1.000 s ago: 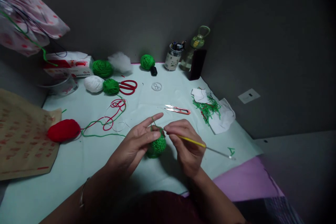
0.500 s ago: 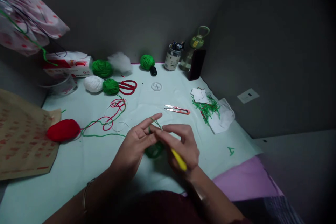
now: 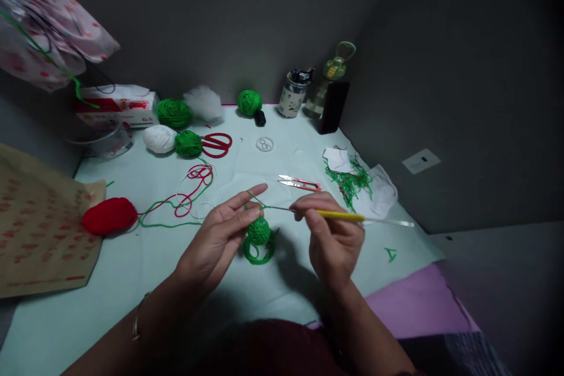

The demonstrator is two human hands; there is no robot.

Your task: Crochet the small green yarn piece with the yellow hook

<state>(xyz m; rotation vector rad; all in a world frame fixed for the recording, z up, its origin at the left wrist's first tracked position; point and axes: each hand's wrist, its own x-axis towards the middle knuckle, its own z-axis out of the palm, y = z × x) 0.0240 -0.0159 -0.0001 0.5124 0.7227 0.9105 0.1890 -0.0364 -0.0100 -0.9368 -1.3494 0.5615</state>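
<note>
My left hand [image 3: 220, 235] pinches a small green crochet piece [image 3: 258, 238] between thumb and fingers, its index finger stretched out with a green strand over it. My right hand [image 3: 332, 235] grips a crochet hook with a yellow handle [image 3: 339, 215]. The hook lies level, its metal tip pointing left at the top of the piece. Both hands hover just above the pale green table [image 3: 132, 264] near its front edge.
A red yarn ball [image 3: 109, 215] with loose red and green strands lies left. Thread snips [image 3: 299, 183] sit just beyond my hands. Red scissors [image 3: 215, 144], white and green yarn balls, stuffing, a tissue box, a jar and a bottle line the back. Yarn scraps on paper [image 3: 356, 182] lie right.
My right hand swung the hook from pointing down toward me to lying level, and moved right. The crochet piece turned in my left hand and shows more.
</note>
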